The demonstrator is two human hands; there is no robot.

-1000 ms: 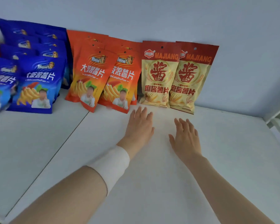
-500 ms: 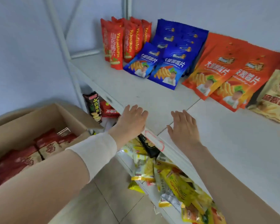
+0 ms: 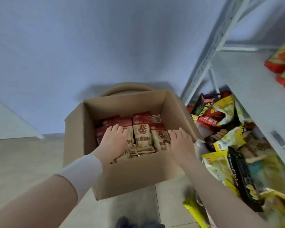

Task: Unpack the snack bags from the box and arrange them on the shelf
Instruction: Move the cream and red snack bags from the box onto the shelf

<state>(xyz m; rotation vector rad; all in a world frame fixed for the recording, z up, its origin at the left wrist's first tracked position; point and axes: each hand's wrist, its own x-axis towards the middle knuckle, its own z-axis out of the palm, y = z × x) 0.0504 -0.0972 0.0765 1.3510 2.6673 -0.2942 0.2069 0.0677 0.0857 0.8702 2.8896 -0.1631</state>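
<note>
An open cardboard box (image 3: 130, 176) stands on the floor, filled with several beige-and-red snack bags (image 3: 142, 137). My left hand (image 3: 113, 140) reaches into the box, fingers spread, over the bags on the left. My right hand (image 3: 179, 142) is over the bags at the box's right side, fingers straight. Neither hand grips a bag. The white shelf (image 3: 253, 89) rises at the right, with red snack bags (image 3: 283, 61) on its upper board.
The lower shelf level at the right holds a jumble of yellow, black and red snack bags (image 3: 229, 142). A grey metal upright (image 3: 209, 51) frames the shelf. A yellow bag (image 3: 196, 211) lies on the floor near the box. A pale wall is behind.
My view has swung from the shelf top down and left to the box. Both hands left the shelf board and moved into the box, above the bags.
</note>
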